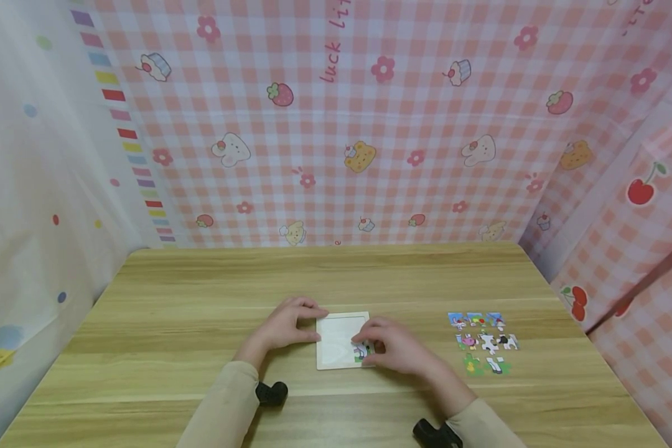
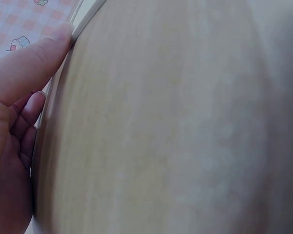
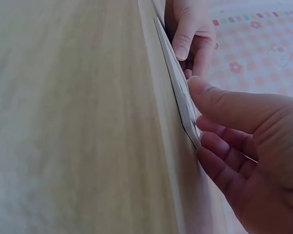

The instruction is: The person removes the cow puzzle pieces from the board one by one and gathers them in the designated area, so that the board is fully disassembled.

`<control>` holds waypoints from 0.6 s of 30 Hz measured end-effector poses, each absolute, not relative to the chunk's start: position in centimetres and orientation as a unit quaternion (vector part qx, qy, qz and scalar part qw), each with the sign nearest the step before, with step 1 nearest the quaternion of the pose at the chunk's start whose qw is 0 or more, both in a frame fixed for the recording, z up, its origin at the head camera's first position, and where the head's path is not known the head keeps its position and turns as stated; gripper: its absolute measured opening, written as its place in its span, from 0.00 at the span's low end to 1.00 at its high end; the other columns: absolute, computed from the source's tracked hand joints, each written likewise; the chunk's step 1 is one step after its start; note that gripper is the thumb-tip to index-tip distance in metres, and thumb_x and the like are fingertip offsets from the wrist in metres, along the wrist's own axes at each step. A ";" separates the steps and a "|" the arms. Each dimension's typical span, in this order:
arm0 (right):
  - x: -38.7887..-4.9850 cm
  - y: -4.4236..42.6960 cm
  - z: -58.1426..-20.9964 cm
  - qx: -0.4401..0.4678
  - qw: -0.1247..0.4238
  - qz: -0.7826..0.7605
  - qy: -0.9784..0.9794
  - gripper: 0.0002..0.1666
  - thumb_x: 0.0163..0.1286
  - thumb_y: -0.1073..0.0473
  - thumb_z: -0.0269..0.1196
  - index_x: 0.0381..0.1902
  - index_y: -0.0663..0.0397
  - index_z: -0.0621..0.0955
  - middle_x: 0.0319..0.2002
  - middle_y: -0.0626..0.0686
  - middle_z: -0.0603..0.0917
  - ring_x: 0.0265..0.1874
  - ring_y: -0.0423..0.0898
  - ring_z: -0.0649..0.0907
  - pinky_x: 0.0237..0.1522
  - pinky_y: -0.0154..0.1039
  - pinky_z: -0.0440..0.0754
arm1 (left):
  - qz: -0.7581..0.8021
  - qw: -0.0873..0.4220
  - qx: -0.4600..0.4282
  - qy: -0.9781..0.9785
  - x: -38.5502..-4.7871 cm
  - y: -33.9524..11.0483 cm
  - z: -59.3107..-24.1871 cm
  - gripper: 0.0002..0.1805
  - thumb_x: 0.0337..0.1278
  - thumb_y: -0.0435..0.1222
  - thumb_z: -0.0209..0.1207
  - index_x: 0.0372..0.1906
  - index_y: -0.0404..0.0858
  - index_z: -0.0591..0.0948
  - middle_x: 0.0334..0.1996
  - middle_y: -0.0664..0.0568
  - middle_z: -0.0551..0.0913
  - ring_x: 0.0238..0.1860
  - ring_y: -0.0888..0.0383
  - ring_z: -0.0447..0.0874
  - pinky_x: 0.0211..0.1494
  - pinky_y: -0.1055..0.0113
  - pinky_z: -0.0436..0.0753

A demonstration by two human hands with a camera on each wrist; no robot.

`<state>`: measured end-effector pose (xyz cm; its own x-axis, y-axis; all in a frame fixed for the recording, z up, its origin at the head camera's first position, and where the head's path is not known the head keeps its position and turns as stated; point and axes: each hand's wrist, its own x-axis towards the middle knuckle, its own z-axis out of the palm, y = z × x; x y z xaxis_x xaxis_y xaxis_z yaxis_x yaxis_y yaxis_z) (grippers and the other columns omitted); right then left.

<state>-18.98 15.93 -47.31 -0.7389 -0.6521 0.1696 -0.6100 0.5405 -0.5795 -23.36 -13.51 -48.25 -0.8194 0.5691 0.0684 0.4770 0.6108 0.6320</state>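
A square white puzzle tray with a raised border lies flat on the table. My left hand holds its left side, thumb against the left edge and fingertips at the upper left corner. In the left wrist view the left thumb meets the tray's edge. A printed jigsaw piece sits at the tray's lower right corner. My right hand has its curled fingers and thumb around that piece, partly hiding it. In the right wrist view the right hand is at the tray's near end.
To the right, several loose jigsaw pieces lie in rough rows on the wooden table. A checked pink cloth hangs behind the table. Black wrist devices sit at both sleeves.
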 end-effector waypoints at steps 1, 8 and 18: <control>-19.0 15.9 -47.3 -0.357 0.035 -0.315 0.879 0.20 0.60 0.60 0.78 0.51 0.52 0.89 0.47 0.47 0.84 0.36 0.38 0.76 0.39 0.32 0.78 | 0.331 0.070 0.292 0.895 -23.4 -13.5 -48.2 0.26 0.59 0.41 0.73 0.62 0.40 0.85 0.60 0.45 0.80 0.62 0.44 0.73 0.69 0.42 0.70; -19.1 15.7 -47.1 -0.351 0.046 -0.307 0.884 0.18 0.59 0.60 0.78 0.48 0.50 0.89 0.46 0.46 0.83 0.36 0.37 0.74 0.39 0.32 0.76 | 0.336 0.073 0.288 0.894 -23.4 -13.5 -48.4 0.26 0.59 0.41 0.73 0.62 0.41 0.85 0.60 0.46 0.80 0.63 0.44 0.72 0.70 0.42 0.70; -19.2 15.6 -47.2 -0.350 0.049 -0.312 0.882 0.15 0.59 0.60 0.78 0.44 0.49 0.89 0.44 0.45 0.81 0.35 0.37 0.74 0.38 0.31 0.75 | 0.337 0.069 0.292 0.892 -23.4 -13.5 -48.4 0.26 0.59 0.41 0.73 0.62 0.40 0.85 0.60 0.46 0.80 0.62 0.44 0.72 0.69 0.42 0.70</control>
